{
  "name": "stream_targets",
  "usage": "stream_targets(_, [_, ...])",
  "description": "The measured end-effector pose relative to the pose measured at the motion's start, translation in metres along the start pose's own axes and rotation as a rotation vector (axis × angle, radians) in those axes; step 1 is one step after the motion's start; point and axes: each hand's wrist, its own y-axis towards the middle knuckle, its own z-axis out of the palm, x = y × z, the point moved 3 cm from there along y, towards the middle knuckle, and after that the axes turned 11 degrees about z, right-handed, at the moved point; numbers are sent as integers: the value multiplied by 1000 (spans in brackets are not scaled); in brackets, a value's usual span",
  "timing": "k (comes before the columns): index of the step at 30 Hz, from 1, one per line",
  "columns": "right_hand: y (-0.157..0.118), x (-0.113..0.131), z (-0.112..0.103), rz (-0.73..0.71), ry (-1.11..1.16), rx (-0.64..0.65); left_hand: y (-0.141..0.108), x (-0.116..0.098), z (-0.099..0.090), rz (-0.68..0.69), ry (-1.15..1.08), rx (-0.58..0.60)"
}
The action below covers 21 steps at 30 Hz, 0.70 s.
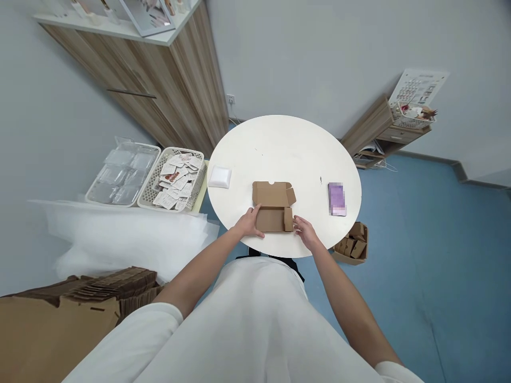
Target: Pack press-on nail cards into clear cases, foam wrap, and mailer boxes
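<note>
Beyond the left edge of the tabletop (279, 146), a white basket (200, 186) sits close by, so sleeves and elbows have less room on that side. Just inside that edge lies a white packet (220, 177). The left hand (247, 222) has its fingers spread wide, thumb apart, against the left end of the cardboard box (270, 219). The box sits open near the middle of the near edge, its lid (273, 194) laid back towards the far edge. Light, even bracing at that end should keep the base from sliding or skewing while the right end panel (288, 219) is squared; hard pressure could crease the thin board. The right hand (305, 232) is at that end, fingers slightly bent and narrowly parted; whether they grip the board, I cannot tell. A strip of bare tabletop separates it from the purple stack (337, 199) by the right edge. The widest open room is towards the far edge; the near edge leaves little slack
</note>
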Motion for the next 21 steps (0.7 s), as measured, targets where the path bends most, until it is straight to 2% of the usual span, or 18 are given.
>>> stream_targets(3, [0,7,7,28,-72,81,-1,2,2,3,-27,-20])
stream_targets(10, [15,18,18,65,-546,-137,-1,2,2,-13,-27,-3])
stream_targets(14, [18,21,23,90,-763,-188,-4,-1,1,-20,-41,0])
stream_targets(21, [16,23,29,61,-923,-247,-26,0,15,-46,-225,-180])
